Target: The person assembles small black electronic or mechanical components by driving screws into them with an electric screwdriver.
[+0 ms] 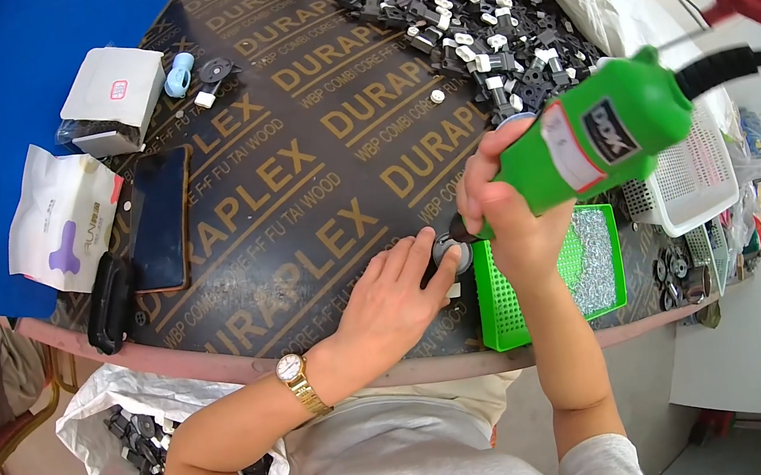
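Note:
My right hand [520, 214] grips a green electric screwdriver [600, 135], held tilted with its black nose pointing down and left. A small round grey-and-black part [451, 254], like a caster wheel, lies on the table under the driver's nose. The fingers of my left hand [393, 298] close round this part, thumb on the near side. The driver's nose is at the part; whether a bit touches a screw is hidden. Beside the part stands a green perforated tray [499, 308] holding many small silvery screws [593, 257].
A large heap of black and white plastic parts [477, 30] covers the far right. At left lie a phone [162, 222], a black case [111, 303], a tissue pack [63, 218] and a white box [114, 86]. A white basket [687, 176] stands right; a sack [93, 411] of parts hangs below.

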Tool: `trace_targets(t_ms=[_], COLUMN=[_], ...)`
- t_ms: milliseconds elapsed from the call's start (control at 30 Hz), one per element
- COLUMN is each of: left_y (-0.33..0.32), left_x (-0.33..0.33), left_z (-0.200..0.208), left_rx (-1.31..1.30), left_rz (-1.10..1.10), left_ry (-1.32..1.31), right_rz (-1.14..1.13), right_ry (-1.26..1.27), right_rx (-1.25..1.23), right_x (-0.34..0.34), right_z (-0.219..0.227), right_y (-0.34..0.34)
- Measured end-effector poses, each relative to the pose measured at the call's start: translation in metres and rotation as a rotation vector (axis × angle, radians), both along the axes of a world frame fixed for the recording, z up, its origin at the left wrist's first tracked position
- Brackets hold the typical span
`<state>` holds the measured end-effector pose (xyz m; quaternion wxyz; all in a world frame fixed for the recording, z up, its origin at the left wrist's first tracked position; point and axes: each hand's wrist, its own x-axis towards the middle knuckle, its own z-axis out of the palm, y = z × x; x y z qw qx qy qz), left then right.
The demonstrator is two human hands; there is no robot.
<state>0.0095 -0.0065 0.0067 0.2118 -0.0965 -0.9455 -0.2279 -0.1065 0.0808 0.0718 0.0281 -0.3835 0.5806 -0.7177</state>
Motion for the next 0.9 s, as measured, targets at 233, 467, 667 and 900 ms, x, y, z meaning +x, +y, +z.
trace_targets(t_ms=[233,467,667,900], left_y=[0.0,0.001,0.006,-0.012], left_x=[0.001,-0.001,0.003,0.031], left_z=[0.0,0.002,0.009,0.018], left_rx=[-0.004,-0.017,-0.082,-0.226], left_rz=[0.005,-0.011,0.087,0.069], left_ry=[0.03,0.003,-0.026,-0.081], right_rz=[-0.186,0.003,-0.069,-0.345], right_ry=[0.068,0.001,0.022,0.062], right_rx=[0.0,0.052,-0.196,-0.104], right_x=[0.018,0.007,0.0,-0.004], right_z=[-0.003,0.01,0.022,0.006], right_y=[-0.005,-0.001,0.048,0.128])
